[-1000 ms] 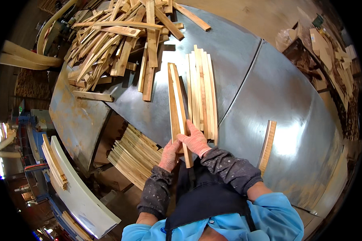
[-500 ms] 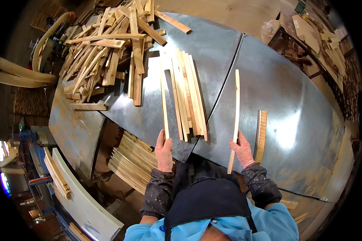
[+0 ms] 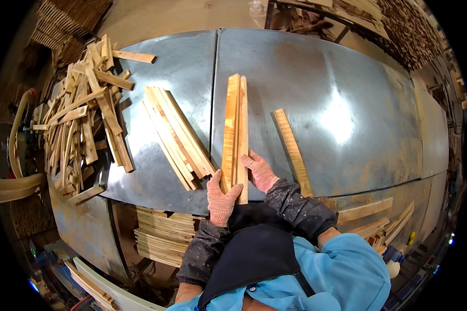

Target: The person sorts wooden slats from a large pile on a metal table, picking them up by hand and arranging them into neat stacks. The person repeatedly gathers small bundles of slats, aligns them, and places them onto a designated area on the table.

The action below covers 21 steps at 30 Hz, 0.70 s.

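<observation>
My left hand [image 3: 222,201], gripping a wooden strip [image 3: 230,124], and my right hand [image 3: 261,173], closed on another strip [image 3: 244,129], had come together from well apart, pairing the two lengthwise over the metal table [image 3: 275,62], with a jumbled pile [image 3: 85,109] farther off leftward.

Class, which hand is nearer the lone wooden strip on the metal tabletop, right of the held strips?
Right. The right hand is just left of the lone wooden strip; the left hand is farther off, at the left side of the held strips.
</observation>
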{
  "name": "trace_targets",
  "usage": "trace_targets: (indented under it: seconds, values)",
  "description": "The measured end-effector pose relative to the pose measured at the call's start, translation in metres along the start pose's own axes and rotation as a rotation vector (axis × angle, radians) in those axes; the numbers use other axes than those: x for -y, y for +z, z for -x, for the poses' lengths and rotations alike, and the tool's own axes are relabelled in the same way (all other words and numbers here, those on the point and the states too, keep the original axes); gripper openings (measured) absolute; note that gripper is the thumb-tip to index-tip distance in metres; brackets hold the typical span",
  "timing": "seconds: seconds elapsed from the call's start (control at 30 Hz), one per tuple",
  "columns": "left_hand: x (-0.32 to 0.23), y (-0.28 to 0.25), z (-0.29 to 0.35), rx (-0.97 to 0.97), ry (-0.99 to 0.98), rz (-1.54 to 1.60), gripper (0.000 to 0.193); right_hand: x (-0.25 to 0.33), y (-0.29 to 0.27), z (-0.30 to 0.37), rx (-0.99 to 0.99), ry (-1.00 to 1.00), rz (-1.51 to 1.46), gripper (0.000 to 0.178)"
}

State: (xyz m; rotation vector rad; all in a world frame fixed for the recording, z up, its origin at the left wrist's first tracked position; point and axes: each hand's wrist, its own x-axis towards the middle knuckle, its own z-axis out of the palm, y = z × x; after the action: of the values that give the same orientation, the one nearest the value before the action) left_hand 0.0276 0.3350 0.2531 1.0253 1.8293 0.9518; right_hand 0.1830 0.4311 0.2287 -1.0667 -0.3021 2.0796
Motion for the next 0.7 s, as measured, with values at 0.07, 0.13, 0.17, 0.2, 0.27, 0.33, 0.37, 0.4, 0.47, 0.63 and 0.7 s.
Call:
trace_targets:
  seconds: [0.07,0.13,0.17,0.2,0.27,0.33,0.37,0.4,0.47,0.63,0.7]
  values:
    - [-0.002,0.017,0.002,0.069,0.043,-0.091,0.092,0.003,-0.025,0.01,-0.017,0.029,-0.076,0.06]
    - [-0.008,0.027,0.004,0.161,0.077,-0.156,0.09,-0.001,-0.05,0.011,-0.022,0.032,-0.119,0.059]
    - [-0.001,0.035,0.003,0.204,0.05,-0.174,0.094,-0.003,-0.061,0.01,-0.019,0.031,-0.12,0.058]
    - [0.014,0.043,0.005,0.252,0.013,-0.092,0.096,-0.007,-0.067,0.01,-0.04,0.028,-0.087,0.058]
    - [0.041,0.057,0.008,0.333,-0.056,0.076,0.099,-0.012,-0.073,0.007,-0.074,0.021,-0.011,0.058]
    - [0.031,0.066,0.009,0.408,-0.131,0.093,0.099,-0.012,-0.081,0.005,-0.117,0.048,0.114,0.057]
    - [0.027,0.067,0.006,0.439,-0.198,0.082,0.098,-0.012,-0.085,0.005,-0.121,0.055,0.209,0.057]
    - [0.02,0.07,0.003,0.469,-0.265,0.073,0.097,-0.008,-0.088,0.007,-0.124,0.064,0.308,0.057]
    - [0.017,0.078,0.003,0.489,-0.301,0.064,0.093,-0.021,-0.117,0.007,-0.311,-0.104,0.801,0.068]
    - [0.031,0.086,0.002,0.518,-0.361,0.11,0.101,-0.005,-0.192,0.051,-0.938,-0.248,1.653,0.089]
    - [0.034,0.086,-0.002,0.576,-0.354,0.115,0.11,0.0,-0.206,0.055,-0.854,-0.064,1.722,0.09]
